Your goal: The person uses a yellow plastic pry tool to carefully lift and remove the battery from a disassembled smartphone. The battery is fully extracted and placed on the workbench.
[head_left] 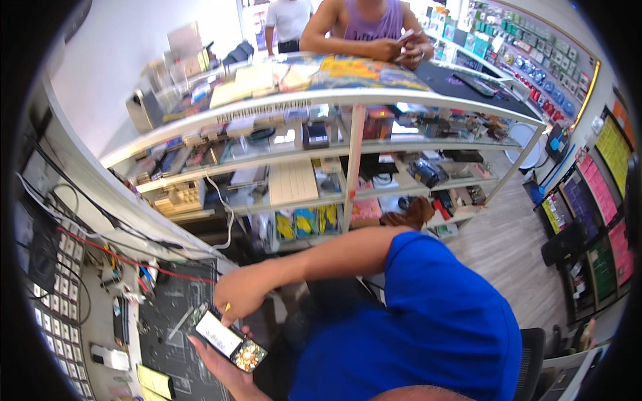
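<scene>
A long glass-shelved counter (pixel 401 96) runs across the room, with a person in a purple top (pixel 373 21) leaning on its far side. Next in size comes the blue shirt (pixel 421 314) of the person at work, then the dark mat (pixel 155 327) on the bench at lower left. Over that mat's right side both hands meet at an opened phone-like device (pixel 219 334), which slants down to the right, mostly a white panel, with a glinting gold patch at its lower end that looks like bared inner parts. The left hand (pixel 225 369) is clamped around it, thumb on one long edge and fingertips on the other. The right hand (pixel 241 293) bends over the upper edge with its fingers curled and one pointing down; whether they pinch anything, I cannot tell. A small yellow thing (pixel 227 307) shows at them, too small to identify. The step in hand looks like close work on the opened device, and the next move seems to call for a firm left grip and light, exact right fingertips, clear of the gold patch.
</scene>
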A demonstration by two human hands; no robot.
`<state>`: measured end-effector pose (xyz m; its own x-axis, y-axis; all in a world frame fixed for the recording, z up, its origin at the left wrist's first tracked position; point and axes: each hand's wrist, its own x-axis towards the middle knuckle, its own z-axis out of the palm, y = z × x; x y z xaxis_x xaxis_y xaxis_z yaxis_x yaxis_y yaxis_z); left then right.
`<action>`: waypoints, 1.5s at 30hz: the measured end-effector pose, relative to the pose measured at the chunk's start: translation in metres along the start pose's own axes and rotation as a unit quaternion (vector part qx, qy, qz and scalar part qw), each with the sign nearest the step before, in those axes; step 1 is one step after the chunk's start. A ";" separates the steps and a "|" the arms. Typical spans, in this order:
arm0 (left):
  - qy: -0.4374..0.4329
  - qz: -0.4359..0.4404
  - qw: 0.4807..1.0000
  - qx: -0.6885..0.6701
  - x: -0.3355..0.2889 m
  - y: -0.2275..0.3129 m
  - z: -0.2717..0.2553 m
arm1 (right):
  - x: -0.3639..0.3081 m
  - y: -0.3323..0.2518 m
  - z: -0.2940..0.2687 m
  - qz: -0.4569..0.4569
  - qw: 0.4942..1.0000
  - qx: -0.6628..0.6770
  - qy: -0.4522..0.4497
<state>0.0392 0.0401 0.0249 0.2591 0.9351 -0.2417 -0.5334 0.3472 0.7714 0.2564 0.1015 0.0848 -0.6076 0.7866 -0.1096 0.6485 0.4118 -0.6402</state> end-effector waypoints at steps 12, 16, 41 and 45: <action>0.197 0.186 0.891 0.365 -0.027 0.000 -0.029 | 0.017 -0.071 0.004 0.026 0.972 0.228 -0.059; 0.158 0.221 0.925 0.265 -0.018 -0.006 -0.049 | 0.014 -0.063 0.012 -0.048 0.967 0.248 -0.038; 0.124 0.334 0.928 0.110 -0.032 0.012 -0.064 | 0.044 -0.103 0.086 -0.213 0.945 0.127 0.215; 0.154 0.394 0.895 0.142 -0.019 0.005 -0.067 | 0.043 -0.101 0.095 -0.268 0.924 0.113 0.249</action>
<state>-0.0227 0.0286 -0.0059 -0.3651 0.8718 0.3266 -0.2142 -0.4201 0.8818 0.1210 0.0501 0.0720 -0.4909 0.6340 0.5975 0.1691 0.7422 -0.6485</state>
